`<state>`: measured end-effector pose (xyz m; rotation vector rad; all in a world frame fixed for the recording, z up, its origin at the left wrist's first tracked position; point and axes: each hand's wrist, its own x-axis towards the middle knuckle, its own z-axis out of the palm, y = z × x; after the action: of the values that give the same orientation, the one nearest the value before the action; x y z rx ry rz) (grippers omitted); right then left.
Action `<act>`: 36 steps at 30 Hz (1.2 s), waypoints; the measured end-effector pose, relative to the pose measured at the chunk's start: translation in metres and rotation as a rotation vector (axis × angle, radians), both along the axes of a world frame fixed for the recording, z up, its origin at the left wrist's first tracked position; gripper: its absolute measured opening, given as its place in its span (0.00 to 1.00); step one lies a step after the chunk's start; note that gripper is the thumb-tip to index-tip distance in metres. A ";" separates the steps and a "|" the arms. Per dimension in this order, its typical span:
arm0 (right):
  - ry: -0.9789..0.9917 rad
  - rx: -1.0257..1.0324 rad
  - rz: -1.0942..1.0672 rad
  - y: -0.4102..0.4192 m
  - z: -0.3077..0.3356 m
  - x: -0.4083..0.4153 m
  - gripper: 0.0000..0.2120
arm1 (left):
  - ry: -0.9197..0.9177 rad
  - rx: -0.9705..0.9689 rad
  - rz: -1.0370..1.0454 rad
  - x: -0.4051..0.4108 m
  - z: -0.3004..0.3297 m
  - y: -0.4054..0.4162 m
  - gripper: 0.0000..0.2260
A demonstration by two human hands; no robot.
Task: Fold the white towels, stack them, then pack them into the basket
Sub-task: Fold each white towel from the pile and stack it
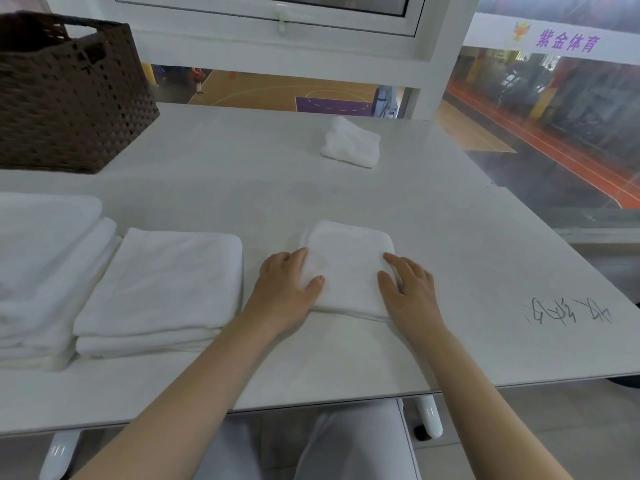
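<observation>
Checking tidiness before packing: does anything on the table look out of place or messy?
Yes. One towel sits alone at the far side, loosely bunched rather than folded flat like the stacks at the left. There is also dark scribbling on the table near the right edge.

A white table (346,188) bears dark scribbled handwriting (568,311) near its right edge, and beyond it a white-framed window (263,15) and a white banner with purple characters (568,41) overlook a basketball court (294,90) with an orange floor below.
</observation>
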<state>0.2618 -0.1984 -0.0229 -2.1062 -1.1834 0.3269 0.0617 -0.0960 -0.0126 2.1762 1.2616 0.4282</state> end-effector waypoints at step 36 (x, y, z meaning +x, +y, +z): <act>0.055 0.105 0.014 -0.031 0.010 -0.035 0.24 | -0.363 -0.238 -0.088 0.005 0.033 -0.026 0.27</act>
<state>0.2269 -0.2298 -0.0127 -1.9871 -1.1592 0.3198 0.0662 -0.1220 0.0200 1.8446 0.9607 0.5752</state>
